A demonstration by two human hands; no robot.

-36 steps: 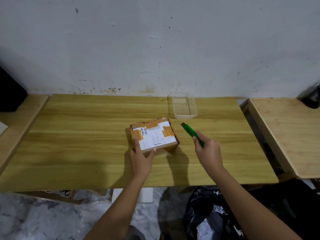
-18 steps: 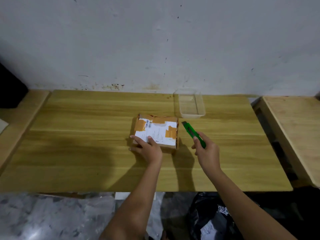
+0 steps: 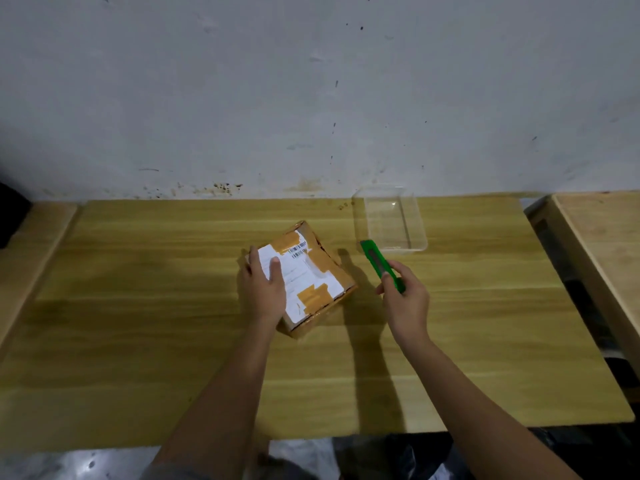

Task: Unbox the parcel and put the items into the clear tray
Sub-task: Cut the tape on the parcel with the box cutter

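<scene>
Since half a second ago the brown cardboard parcel [image 3: 313,271], white-labelled and orange-taped, has turned to lie diagonally at frame centre. The left hand [image 3: 265,289] now rests on its left part, fingers straight. The right hand [image 3: 407,301], fingers curled round a green plastic utility knife [image 3: 375,259], is just right of it. The clear plastic tray [image 3: 418,220] stands upper right of centre. The light wooden surface [image 3: 138,306] abuts a grey stained wall [image 3: 311,98], with open room to the left and near side. A second wooden table [image 3: 606,237] is at the right edge.

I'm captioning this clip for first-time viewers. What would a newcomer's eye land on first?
The bright green utility knife, gripped in the right hand right of centre, stands out most. Beside it, the left hand rests on a taped cardboard parcel with a white shipping label, on the wooden table. An empty clear tray sits behind the knife, near the wall.
</scene>
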